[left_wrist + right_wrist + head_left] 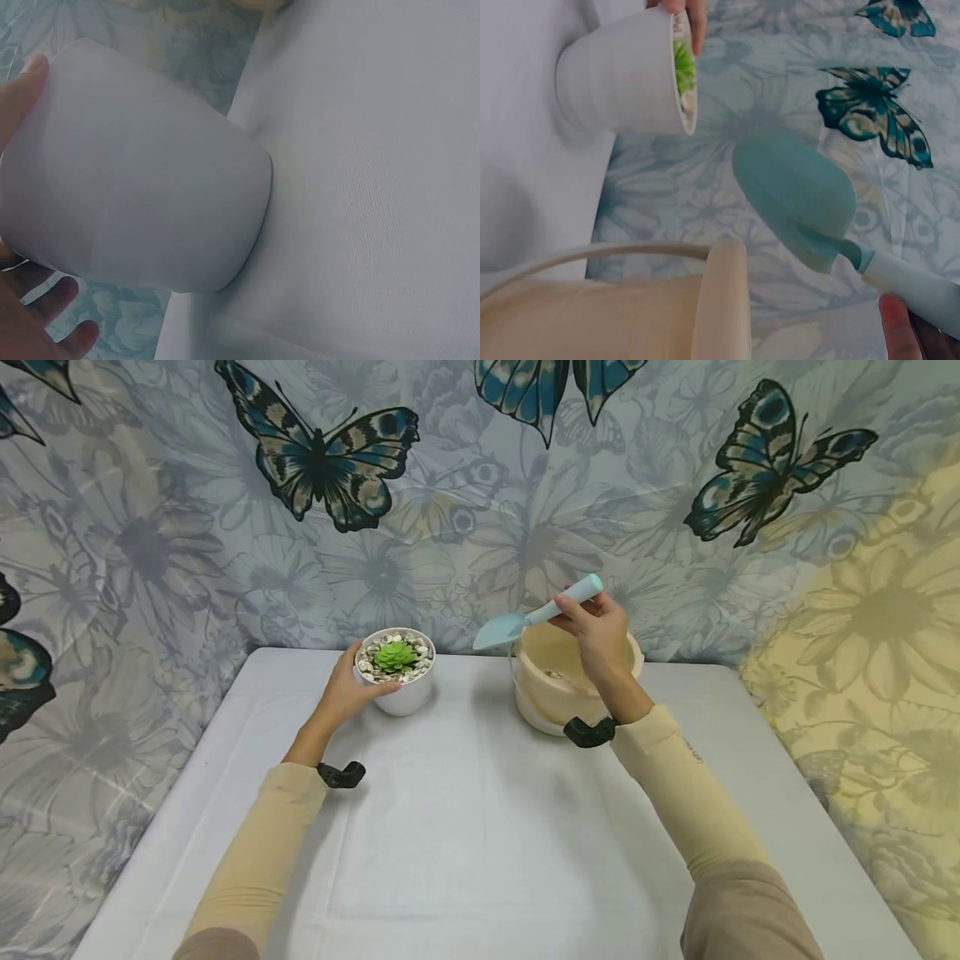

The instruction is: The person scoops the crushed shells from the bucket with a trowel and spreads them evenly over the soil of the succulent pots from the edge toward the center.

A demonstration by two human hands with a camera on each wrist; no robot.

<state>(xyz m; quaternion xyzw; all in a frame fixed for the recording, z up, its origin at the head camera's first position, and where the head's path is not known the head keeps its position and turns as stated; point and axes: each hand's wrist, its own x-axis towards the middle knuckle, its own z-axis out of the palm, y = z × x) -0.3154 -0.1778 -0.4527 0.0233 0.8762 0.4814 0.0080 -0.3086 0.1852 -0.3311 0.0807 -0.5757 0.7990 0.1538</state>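
A green succulent (395, 655) sits among pebbles in a white plant pot (408, 697) on the left part of the table. My left hand (347, 687) grips this pot from its left side, thumb across the front near the rim; in the left wrist view the pot's wall (142, 172) fills much of the picture. My right hand (603, 635) holds a light blue garden trowel (501, 630) by its handle, above a cream bucket (540, 692). The blade points left toward the pot. In the right wrist view the trowel's blade (795, 195) shows no soil on it.
A white cloth covers the table (450, 827). Light pebble-like bits (557, 676) lie inside the bucket, whose thin handle (622, 247) hangs at its side. Behind the table's far edge stands a wall covering (450, 568) printed with butterflies and flowers.
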